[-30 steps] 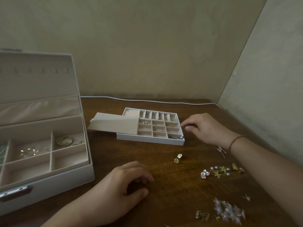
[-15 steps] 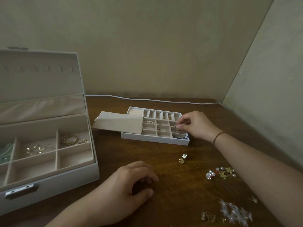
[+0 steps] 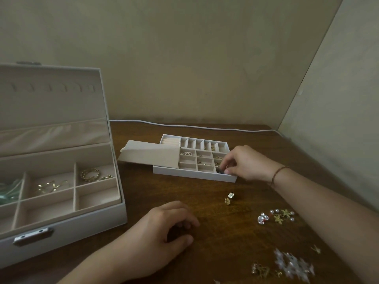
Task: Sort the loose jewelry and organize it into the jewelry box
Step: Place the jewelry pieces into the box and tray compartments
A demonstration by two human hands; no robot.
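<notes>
Since a second ago the right hand (image 3: 247, 163) has come down from the tray's far right edge to its near right corner, fingers (image 3: 227, 162) pinched over a small dark piece there. Jewelry box (image 3: 61, 226) stands open at nine o'clock; the divided tray (image 3: 194, 176) lies at twelve, its flap (image 3: 149, 155) covering the left cells. To seat the piece well, lower it fully inside one cell before letting go. Left hand (image 3: 164, 228) rests loosely curled, holding nothing. Loose jewelry (image 3: 275, 217) waits at four o'clock, two gold studs (image 3: 229, 198) between.
</notes>
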